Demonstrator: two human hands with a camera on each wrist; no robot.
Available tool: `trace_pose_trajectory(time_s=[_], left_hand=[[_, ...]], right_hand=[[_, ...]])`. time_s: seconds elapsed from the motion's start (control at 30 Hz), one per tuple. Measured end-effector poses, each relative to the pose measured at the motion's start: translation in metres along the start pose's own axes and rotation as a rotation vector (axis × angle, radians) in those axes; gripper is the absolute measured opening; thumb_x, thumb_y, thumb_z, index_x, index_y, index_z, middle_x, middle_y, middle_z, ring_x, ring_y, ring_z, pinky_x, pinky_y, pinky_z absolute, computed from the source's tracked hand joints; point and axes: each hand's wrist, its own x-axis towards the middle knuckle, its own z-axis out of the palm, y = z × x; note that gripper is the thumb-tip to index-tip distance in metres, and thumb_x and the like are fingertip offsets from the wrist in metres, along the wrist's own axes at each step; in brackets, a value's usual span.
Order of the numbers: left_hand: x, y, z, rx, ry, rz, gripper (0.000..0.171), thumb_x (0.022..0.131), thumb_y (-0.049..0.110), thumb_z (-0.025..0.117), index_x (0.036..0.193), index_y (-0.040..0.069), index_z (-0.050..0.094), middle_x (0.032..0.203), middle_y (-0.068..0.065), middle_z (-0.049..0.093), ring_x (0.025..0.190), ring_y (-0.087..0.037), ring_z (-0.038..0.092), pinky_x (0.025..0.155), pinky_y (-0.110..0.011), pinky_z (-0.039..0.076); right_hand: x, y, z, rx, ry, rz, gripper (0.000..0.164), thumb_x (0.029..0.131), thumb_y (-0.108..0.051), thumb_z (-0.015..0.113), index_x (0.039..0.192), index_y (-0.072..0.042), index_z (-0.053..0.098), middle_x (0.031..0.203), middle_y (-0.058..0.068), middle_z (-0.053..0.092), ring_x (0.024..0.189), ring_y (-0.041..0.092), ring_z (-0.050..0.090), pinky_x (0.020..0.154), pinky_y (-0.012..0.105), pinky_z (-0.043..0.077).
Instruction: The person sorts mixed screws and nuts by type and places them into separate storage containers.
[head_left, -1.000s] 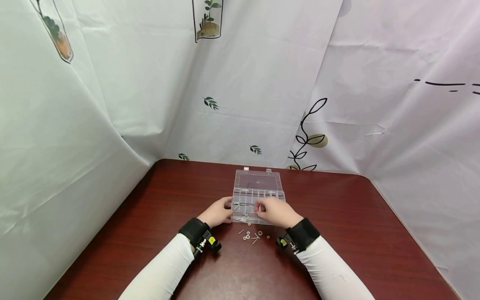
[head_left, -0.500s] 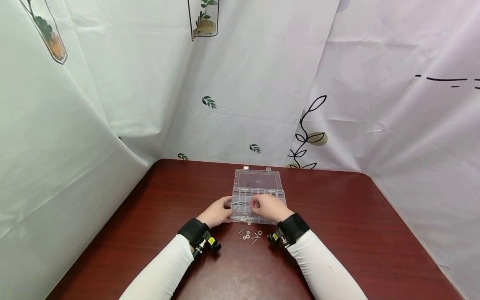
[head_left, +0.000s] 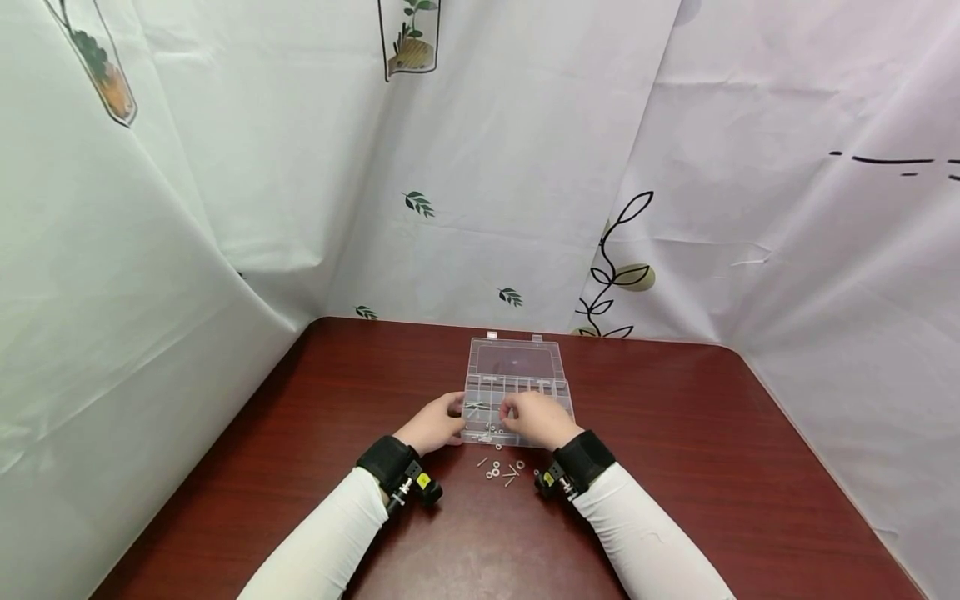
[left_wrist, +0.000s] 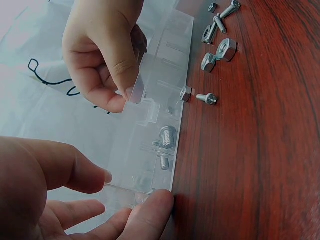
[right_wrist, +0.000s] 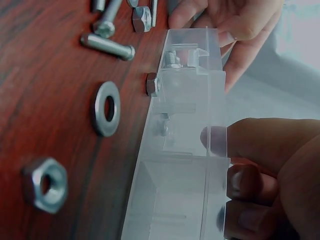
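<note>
Plastic box (head_left: 517, 362), left hand (head_left: 431, 425) gripping, right hand (head_left: 542, 419) curled

I see the clear plastic compartment box (right_wrist: 172, 192) flat on the table (head_left: 480, 550), its lid (head_left: 515, 363) folded open behind it, the left hand's grip (head_left: 432, 426) on its left end and the right hand's grip (head_left: 543, 418) curled over the middle compartments. Through its front wall, towards the left, I make out a thick silvery bolt (left_wrist: 169, 136), with slender screws (head_left: 474, 407) farther back. Loose in front I have a flat washer (right_wrist: 106, 108), a bright hex nut (right_wrist: 46, 185) farther off, a smaller nut (right_wrist: 152, 84) just beside the wall, and several scattered bolts (right_wrist: 107, 46).
</note>
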Motion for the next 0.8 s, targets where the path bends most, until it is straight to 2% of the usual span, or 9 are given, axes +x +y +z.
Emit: trace_pose_trajectory(time_s=[0.57, 0.8], left_hand=[[-0.001, 0.0, 0.0, -0.004, -0.008, -0.009, 0.062, 0.089, -0.002, 0.054, 0.148, -0.007, 0.036, 0.131, -0.028, 0.052, 0.092, -0.026, 0.065, 0.07, -0.036, 0.06], [0.0, 0.001, -0.001, -0.024, -0.003, -0.007, 0.061, 0.089, -0.002, 0.054, 0.147, -0.007, 0.037, 0.129, -0.027, 0.054, 0.092, -0.026, 0.065, 0.07, -0.037, 0.06]], right_hand=[[-0.003, -0.002, -0.004, 0.013, -0.002, -0.02, 0.011, 0.089, -0.022, 0.069, 0.08, -0.024, 0.065, 0.061, -0.012, 0.05, 0.056, 0.007, 0.045, 0.051, 0.027, 0.039], [-0.011, -0.009, -0.01, 0.01, 0.015, -0.05, 0.009, 0.09, -0.022, 0.07, 0.082, -0.024, 0.066, 0.061, -0.011, 0.048, 0.056, 0.007, 0.044, 0.051, 0.027, 0.038]])
